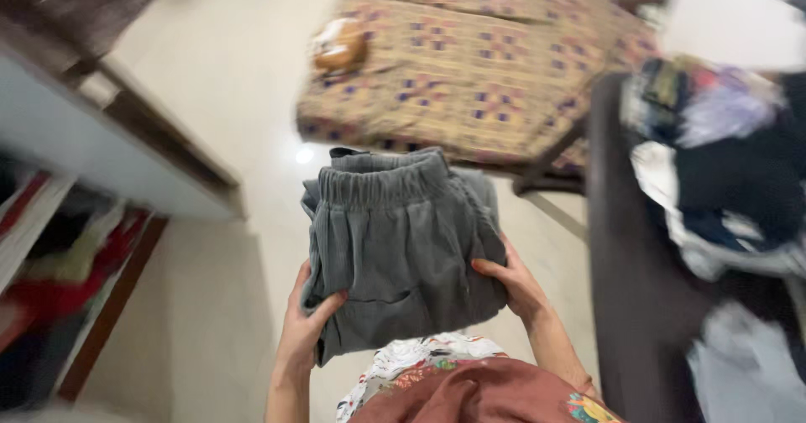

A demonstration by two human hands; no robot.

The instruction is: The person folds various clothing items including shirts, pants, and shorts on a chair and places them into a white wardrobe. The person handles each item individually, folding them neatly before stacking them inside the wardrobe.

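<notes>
Blur smears the clothes pile (722, 163) at right and the open shelves (50, 255) at left; details there are lost. Folded grey trousers (403, 238), elastic waistband up, sit mid-air over the floor (227, 96), left hand (306, 318) and right hand (516, 284) fingers gripping the lower corners

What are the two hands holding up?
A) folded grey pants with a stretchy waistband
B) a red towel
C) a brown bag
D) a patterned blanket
A: the left hand and the right hand grip the sides of folded grey pants, with the gathered elastic waistband at the top.
</notes>
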